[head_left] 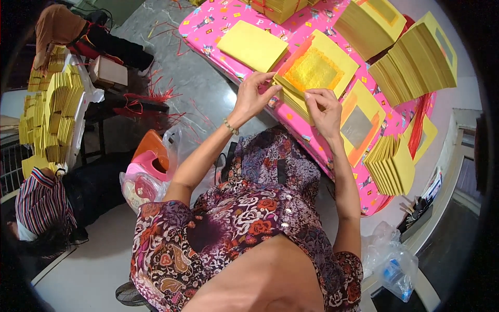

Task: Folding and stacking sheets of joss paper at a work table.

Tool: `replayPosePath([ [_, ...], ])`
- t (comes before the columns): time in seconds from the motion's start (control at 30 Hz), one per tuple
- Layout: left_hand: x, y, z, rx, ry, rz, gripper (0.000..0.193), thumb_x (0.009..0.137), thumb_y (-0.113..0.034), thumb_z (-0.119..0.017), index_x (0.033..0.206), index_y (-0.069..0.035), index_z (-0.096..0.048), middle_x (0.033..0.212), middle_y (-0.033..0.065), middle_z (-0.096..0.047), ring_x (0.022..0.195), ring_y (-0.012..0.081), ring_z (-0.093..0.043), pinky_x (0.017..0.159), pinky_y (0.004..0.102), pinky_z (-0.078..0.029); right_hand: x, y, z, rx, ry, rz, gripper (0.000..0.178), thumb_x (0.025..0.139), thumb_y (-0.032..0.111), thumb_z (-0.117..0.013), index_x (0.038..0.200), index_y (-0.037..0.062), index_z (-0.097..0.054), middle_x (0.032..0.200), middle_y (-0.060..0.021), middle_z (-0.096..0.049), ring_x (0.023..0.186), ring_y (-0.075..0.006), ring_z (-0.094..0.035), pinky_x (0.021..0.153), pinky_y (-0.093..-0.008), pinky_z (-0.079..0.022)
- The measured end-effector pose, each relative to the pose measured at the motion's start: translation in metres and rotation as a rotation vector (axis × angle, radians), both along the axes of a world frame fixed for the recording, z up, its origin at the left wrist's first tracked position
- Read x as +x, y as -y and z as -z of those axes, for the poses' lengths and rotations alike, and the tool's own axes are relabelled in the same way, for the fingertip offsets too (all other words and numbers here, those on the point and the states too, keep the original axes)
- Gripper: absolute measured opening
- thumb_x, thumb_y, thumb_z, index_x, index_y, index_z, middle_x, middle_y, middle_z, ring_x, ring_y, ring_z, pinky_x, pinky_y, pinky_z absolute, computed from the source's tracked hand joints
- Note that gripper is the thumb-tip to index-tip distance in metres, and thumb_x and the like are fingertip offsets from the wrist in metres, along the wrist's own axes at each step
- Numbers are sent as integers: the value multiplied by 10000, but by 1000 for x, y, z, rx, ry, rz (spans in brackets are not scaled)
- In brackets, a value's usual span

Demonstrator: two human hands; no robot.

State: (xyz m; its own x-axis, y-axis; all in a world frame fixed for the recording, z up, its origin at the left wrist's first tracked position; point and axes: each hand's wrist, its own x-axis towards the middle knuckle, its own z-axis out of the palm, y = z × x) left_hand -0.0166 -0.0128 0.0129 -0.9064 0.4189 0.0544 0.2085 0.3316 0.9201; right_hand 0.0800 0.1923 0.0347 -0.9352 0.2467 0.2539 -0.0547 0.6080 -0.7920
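A stack of yellow joss paper lies at the front edge of the table, its top sheet bearing a gold foil square with orange edges. My left hand closes its thumb and fingers on the stack's near left corner. At the near right corner, my right hand pinches the paper edge. Beyond my left hand lies a plain yellow stack. To the right of my right hand is a joss paper sheet with a silver-grey square. A fanned yellow stack rests nearer me.
Tall joss paper stacks and red strings occupy the right of the pink-covered table. At left, a person in stripes is beside a table with yellow bundles. Red strings litter the floor; a plastic bag sits lower right.
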Motion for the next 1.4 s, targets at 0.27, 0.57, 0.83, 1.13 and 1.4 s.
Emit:
replayPosePath([
  [0.27,-2,0,9,72,-67,-22,402,850,-248,-779,1173,-20,-705,940,114,-678,785,194,-674,700,324,-535,-1,1,0,3,-5,3,141,887,155,-701,913,47,-787,931,-68,-724,916,-207,-634,778,-314,-507],
  [0.57,-1,0,6,59,-70,-23,386,850,-244,-776,1167,-33,-711,938,114,-678,787,194,-677,701,323,-535,0,1,3,-3,-40,5,140,889,155,-702,911,44,-784,913,-62,-720,878,-199,-626,742,-310,-501],
  [0.83,1,0,1,68,-28,-31,386,845,-232,-780,1160,-21,-709,953,118,-676,780,188,-682,703,326,-545,0,0,6,-19,-46,5,144,890,163,-705,903,41,-782,912,-63,-720,873,-198,-626,731,-310,-502],
  [1.13,-4,-7,-24,-79,-577,-9,553,787,-184,-795,1299,-78,-618,1150,130,-642,1065,304,-595,935,404,-493,0,-1,4,-11,-28,20,143,887,160,-699,895,43,-781,922,-66,-724,905,-211,-636,770,-319,-512],
  [1.4,-47,-15,-34,-240,-777,491,143,846,-159,-724,972,-123,-665,993,7,-691,983,213,-641,927,376,-440,9,7,-11,-3,-3,8,186,868,171,-721,1006,51,-759,946,-90,-714,954,-248,-651,842,-356,-518],
])
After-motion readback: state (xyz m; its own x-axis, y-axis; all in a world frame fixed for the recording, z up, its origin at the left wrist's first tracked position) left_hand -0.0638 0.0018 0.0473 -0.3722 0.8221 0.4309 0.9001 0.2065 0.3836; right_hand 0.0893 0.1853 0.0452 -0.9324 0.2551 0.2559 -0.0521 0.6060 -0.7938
